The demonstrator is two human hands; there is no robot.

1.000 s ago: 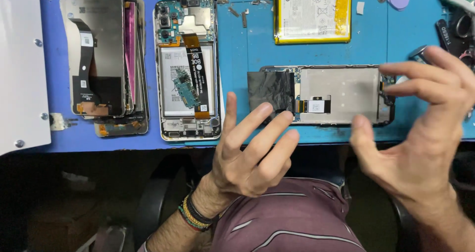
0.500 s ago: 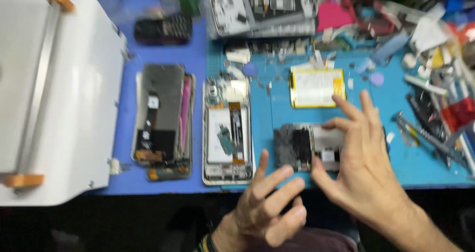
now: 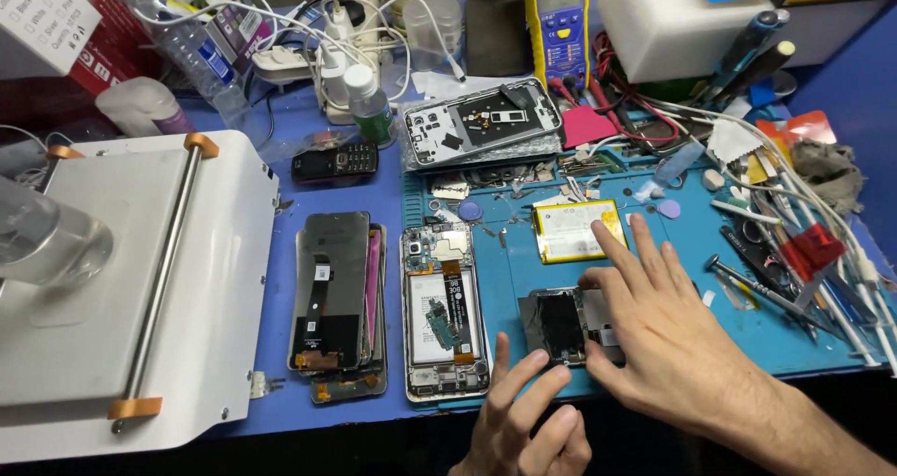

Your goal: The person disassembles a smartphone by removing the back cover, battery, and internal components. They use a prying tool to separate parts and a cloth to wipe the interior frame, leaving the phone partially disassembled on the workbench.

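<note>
Since half a sec ago right hand [image 3: 668,331] dropped flat, fingers spread, onto the screen assembly [image 3: 561,325] on blue mat [image 3: 691,242]; left hand [image 3: 528,420] open, empty, near. Best press evenly, w/o flexing glass.

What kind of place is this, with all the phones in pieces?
Most likely a phone repair bench. An opened phone lies on a blue work mat beside a loose yellow battery, and a yellow multimeter stands at the back among tools and cables.
</note>
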